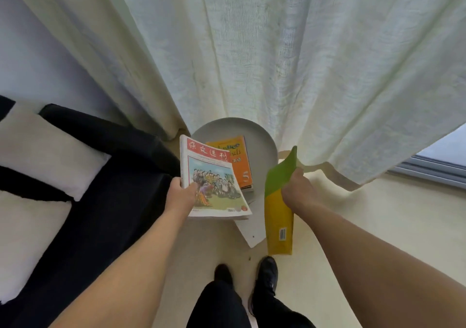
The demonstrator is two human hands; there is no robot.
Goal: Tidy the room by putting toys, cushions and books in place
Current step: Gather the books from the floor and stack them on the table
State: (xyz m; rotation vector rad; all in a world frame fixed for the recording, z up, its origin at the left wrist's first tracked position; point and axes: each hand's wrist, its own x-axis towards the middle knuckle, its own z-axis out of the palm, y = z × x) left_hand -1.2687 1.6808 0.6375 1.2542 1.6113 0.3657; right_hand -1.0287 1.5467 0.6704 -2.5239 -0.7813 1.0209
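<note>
The left hand (pixel 182 194) grips an illustrated magazine (pixel 214 184) above the round table's (pixel 267 146) front edge; the right hand (pixel 297 189) pinches a green-yellow book (pixel 278 216).

**Bare forearms, dark trousers and shoes**

Both forearms are bare, with no sleeve in view, and neither the left hand (pixel 182 194) nor the right hand (pixel 297 189) shows a glove. Near the lower edge are black trousers (pixel 222 305) and black shoes (pixel 268 272).

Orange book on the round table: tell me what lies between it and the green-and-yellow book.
Head view: bare grey tabletop between the orange book and green-and-yellow book.
</note>
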